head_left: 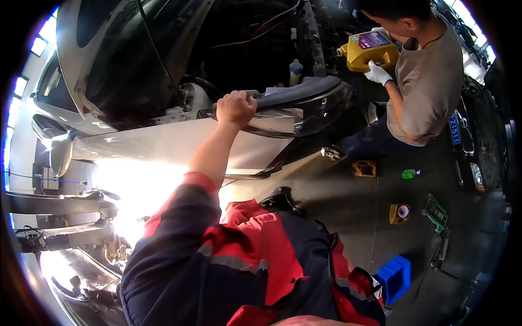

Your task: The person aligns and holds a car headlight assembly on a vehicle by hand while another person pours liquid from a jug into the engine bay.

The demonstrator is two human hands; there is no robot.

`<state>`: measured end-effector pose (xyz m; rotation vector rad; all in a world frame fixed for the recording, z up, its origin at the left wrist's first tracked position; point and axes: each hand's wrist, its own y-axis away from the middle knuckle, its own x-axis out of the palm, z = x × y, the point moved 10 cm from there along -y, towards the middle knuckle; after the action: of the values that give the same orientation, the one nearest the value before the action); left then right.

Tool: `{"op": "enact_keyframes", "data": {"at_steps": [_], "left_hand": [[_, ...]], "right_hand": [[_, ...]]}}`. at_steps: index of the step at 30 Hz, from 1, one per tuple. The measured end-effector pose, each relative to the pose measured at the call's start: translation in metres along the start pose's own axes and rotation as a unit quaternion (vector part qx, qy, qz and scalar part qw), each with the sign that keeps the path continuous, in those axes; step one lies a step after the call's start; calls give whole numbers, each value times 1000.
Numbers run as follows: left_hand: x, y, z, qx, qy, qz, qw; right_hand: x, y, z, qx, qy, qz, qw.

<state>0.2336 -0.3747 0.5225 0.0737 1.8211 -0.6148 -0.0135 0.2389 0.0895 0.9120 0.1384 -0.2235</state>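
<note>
My left hand (236,108) is closed, its fingers curled over the edge of the white car's front fender (179,140), right beside the headlight (304,111). The undersides of the fingers are hidden. Behind the hand lies the dark engine bay under the raised hood (130,60). A reservoir with a blue cap (295,71) stands just past the headlight. My right arm hangs along my side in a red and navy sleeve (353,282), and the right hand does not show.
A co-worker (429,76) in white gloves holds a yellow oil jug (372,50) at the car's front. On the floor are yellow containers (364,169), a green bottle (410,174), a green metal tool (436,213) and a blue crate (395,278). Another car (473,136) stands at right.
</note>
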Motion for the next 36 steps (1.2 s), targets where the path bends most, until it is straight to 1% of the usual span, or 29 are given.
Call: {"op": "enact_keyframes", "data": {"at_steps": [4,10,14,15,18,20,21,22,23,24,25,26,27,28,29,30,31,32,34,35,36], "left_hand": [[6,-2,0,-14,-21,51,998],[7,-5,-1,-12,-16,76,997],[7,-4,1,-7,-5,82,997],[3,-4,0,7,8,44,999],[5,-2,3,10,28,46,999],[6,1,3,23,37,39,998],[7,0,3,30,41,33,998],[8,-1,4,35,41,29,998],[7,-1,4,41,41,27,998],[7,1,3,45,42,26,998],[7,3,3,44,46,24,998],[6,3,3,43,50,23,998],[4,3,3,43,52,19,998],[5,3,3,44,50,17,998],[6,4,4,47,49,14,998],[6,3,3,49,48,10,998],[5,1,3,49,50,8,998],[4,2,4,47,52,9,997],[2,4,4,49,54,1,997],[1,4,4,52,54,-10,997],[1,4,3,54,55,-20,997]], "right_hand": [[-2,-3,-1,13,-13,-9,1000],[-5,-8,19,29,-37,-24,999],[-10,-17,25,52,-63,-47,996],[-12,-20,29,61,-79,-61,993],[-22,-37,48,92,-153,-122,976],[-33,-54,85,87,-233,-187,950],[-37,-60,122,68,-278,-218,933],[-40,-71,172,6,-326,-225,918],[-39,-58,249,-58,-370,-225,900],[-28,-35,332,-133,-388,-185,893],[-3,18,447,-183,-384,-109,898],[32,81,551,-358,-259,31,896],[74,132,609,-462,-117,208,854],[117,190,639,-511,-22,296,807],[155,251,662,-554,60,380,738],[186,297,678,-545,69,516,657],[203,322,681,-562,92,553,608],[212,332,678,-565,58,578,586],[220,303,675,-459,88,606,644],[212,270,671,-422,73,583,691],[181,214,662,-501,70,457,732]]}}
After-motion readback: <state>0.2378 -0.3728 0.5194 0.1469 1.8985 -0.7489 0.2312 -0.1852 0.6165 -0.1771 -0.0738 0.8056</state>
